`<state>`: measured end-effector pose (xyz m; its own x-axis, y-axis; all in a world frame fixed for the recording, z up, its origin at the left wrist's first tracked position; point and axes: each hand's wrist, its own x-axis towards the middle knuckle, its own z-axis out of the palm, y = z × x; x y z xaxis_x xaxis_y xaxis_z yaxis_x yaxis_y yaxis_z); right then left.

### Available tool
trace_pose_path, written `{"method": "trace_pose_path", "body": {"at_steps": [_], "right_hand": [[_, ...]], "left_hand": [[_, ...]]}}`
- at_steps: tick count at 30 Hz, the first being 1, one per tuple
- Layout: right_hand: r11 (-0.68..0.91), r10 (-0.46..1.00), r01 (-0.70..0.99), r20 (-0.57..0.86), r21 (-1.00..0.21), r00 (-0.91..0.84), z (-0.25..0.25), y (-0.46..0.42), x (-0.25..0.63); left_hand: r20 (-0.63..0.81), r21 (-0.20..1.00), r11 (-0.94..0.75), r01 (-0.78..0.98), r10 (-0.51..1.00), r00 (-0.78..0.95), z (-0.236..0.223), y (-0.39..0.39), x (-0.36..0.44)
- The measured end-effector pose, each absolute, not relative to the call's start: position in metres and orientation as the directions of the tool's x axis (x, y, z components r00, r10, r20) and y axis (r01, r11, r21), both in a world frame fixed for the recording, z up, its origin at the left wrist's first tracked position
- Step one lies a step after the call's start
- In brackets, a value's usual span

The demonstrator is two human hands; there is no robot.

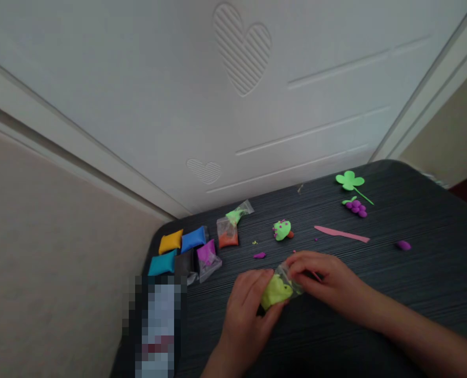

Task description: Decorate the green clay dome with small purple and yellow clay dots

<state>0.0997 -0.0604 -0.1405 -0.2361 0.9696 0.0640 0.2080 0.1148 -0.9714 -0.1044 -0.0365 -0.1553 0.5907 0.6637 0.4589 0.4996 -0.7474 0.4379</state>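
My left hand point(253, 299) is closed around a clear bag of yellow modelling clay point(275, 292), with the clay showing between thumb and fingers. At the bag's clear plastic end, my right hand point(322, 275) pinches the edge with thumb and fingertips. Just beyond the hands lie a purple clay piece point(259, 255) and some yellow crumbs point(254, 242). A green clay mushroom cap point(282, 230) with purple dots and a brown stem rests behind them. Right of it is a pink plastic knife point(341, 234).
On the dark table point(426, 210) are a green clay clover point(349, 181), a purple grape bunch point(356, 207) and a purple lump point(404, 245). Several clay packets, including a blue one point(193, 239) and a red one point(227, 233), lie left. A white door point(158, 105) stands behind.
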Motion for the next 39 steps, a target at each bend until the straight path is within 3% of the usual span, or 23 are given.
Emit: {"method": "trace_pose_path", "body": {"at_steps": [7, 21, 39], "right_hand": [[0.045, 0.925, 0.293, -0.071, -0.955, -0.373, -0.138, -0.057, 0.104], [-0.18, 0.876, 0.31, -0.295, -0.934, -0.382, -0.149, -0.059, 0.102], [-0.129, 0.91, 0.28, -0.226, -0.951, -0.347, -0.143, -0.059, 0.098]], "left_hand": [[0.459, 0.484, -0.761, 0.432, 0.641, 0.615, -0.157, -0.04, -0.102], [0.445, 0.597, -0.743, 0.303, 0.621, 0.645, -0.168, -0.042, -0.099], [0.464, 0.63, -0.734, 0.253, 0.618, 0.634, -0.171, -0.043, -0.1]]}}
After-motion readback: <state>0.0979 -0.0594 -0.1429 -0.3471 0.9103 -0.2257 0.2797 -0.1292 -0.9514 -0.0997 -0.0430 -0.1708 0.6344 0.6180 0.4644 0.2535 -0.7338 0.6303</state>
